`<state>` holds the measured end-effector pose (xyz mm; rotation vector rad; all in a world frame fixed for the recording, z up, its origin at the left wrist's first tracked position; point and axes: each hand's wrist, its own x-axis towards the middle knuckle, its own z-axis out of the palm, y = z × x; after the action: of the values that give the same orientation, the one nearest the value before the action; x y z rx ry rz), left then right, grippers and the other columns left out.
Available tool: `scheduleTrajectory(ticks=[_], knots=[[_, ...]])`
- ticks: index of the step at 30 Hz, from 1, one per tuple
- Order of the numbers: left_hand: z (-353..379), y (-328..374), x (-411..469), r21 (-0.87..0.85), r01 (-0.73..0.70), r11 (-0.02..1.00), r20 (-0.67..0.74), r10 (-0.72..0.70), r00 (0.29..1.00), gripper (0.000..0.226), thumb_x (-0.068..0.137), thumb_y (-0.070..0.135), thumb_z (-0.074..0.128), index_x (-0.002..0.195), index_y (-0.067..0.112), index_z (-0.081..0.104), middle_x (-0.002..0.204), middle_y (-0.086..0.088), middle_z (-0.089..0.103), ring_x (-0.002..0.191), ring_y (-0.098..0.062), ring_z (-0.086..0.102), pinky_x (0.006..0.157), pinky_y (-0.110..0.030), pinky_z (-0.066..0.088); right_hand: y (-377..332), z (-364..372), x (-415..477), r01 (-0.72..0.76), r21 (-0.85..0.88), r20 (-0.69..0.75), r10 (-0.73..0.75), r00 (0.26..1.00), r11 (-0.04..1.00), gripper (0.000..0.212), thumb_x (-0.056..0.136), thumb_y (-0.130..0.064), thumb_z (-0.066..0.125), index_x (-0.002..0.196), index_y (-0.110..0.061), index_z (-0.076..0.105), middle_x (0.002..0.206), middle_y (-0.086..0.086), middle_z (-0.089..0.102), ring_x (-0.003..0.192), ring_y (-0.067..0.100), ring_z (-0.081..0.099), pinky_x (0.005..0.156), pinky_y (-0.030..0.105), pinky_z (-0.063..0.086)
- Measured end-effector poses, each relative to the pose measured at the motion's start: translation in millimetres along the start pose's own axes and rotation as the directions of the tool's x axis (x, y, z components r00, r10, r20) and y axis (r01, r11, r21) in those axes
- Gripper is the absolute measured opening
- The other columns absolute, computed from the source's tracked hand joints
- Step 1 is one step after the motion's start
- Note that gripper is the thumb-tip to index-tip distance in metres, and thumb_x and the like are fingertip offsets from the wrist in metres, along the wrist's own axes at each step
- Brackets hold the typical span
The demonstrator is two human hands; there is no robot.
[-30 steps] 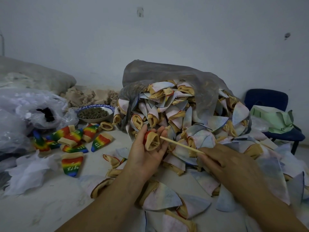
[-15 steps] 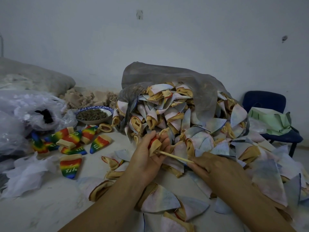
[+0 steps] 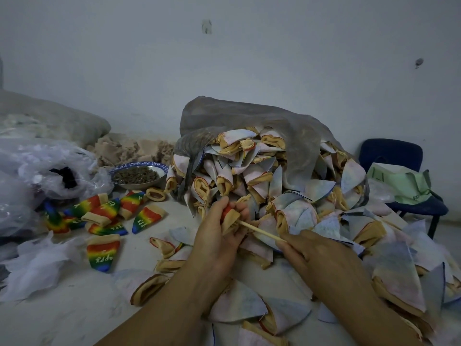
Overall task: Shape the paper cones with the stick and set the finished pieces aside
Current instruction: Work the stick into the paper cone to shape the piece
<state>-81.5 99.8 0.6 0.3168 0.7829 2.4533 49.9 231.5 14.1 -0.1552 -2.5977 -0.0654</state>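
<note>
My left hand (image 3: 216,236) grips a small cone (image 3: 230,218) with a tan rim and a red edge, held up in front of the big pile. My right hand (image 3: 316,255) pinches a thin wooden stick (image 3: 259,231), whose tip sits inside the cone's open mouth. A large heap of pale, inside-out cones (image 3: 269,186) spills from a grey plastic bag (image 3: 249,121) behind and to the right of my hands. Several rainbow-coloured finished cones (image 3: 104,216) lie at the left.
A blue-rimmed bowl (image 3: 138,174) of dark bits stands behind the rainbow cones. Clear plastic bags (image 3: 37,176) and white stuffing (image 3: 32,265) fill the left side. A blue chair (image 3: 409,201) with a green bag (image 3: 399,183) is at the right. More pale cones (image 3: 237,305) lie under my wrists.
The stick's tip has gone from beside the cone into its mouth. My left fingers have closed tighter round the cone, and both hands have drawn slightly closer together.
</note>
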Motion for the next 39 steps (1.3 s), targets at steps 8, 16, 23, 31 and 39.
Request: scheduleTrajectory(ticks=[8,16,23,31,39], knots=[[1,-4,-1,0.097,0.041,0.994,-0.025,-0.039,0.999,0.034,0.094,0.022,0.057,0.062,0.015,0.064,0.070,-0.008,0.064,0.060,-0.016,0.062,0.068,-0.031,0.056,4,2,3,-0.013,0.039,0.125,0.008,0.992,0.999,0.043,0.095,-0.054,0.025,0.101,-0.033,0.061,0.078,-0.012,0.047,0.075,0.006,0.055,0.063,0.026,0.045],[6,-11,-6,0.171,0.086,0.981,-0.050,-0.078,0.996,0.045,0.095,0.025,0.054,0.050,0.020,0.054,0.059,-0.005,0.058,0.051,-0.016,0.057,0.056,-0.029,0.053,-5,2,4,-0.001,0.148,0.144,-0.020,0.989,0.989,0.040,0.096,-0.052,0.030,0.097,-0.031,0.064,0.078,-0.011,0.052,0.075,0.005,0.053,0.065,0.023,0.039],[15,-17,-7,0.251,-0.016,0.968,-0.100,0.042,0.994,0.046,0.101,0.025,0.048,0.058,0.016,0.063,0.063,-0.009,0.063,0.054,-0.019,0.061,0.055,-0.029,0.053,-7,6,3,-0.029,0.193,0.099,0.009,0.995,0.981,0.041,0.097,-0.049,0.029,0.103,-0.029,0.064,0.092,-0.010,0.062,0.083,0.006,0.056,0.070,0.020,0.039],[17,-16,-14,-0.006,0.119,0.993,-0.024,-0.119,0.993,0.035,0.090,0.029,0.059,0.058,0.016,0.051,0.059,-0.002,0.056,0.051,-0.013,0.056,0.060,-0.028,0.056,-13,16,3,-0.079,0.400,0.104,0.040,0.994,0.913,0.037,0.094,-0.045,0.042,0.096,-0.022,0.070,0.089,-0.004,0.069,0.081,0.011,0.061,0.076,0.032,0.048],[12,-17,-11,0.415,-0.078,0.906,-0.014,0.092,0.996,0.048,0.097,0.032,0.053,0.054,0.012,0.057,0.067,-0.013,0.069,0.062,-0.021,0.067,0.063,-0.031,0.056,-16,23,2,-0.225,0.616,0.168,0.153,0.974,0.755,0.032,0.091,-0.041,0.051,0.088,-0.018,0.073,0.076,0.002,0.069,0.072,0.013,0.061,0.066,0.034,0.049]])
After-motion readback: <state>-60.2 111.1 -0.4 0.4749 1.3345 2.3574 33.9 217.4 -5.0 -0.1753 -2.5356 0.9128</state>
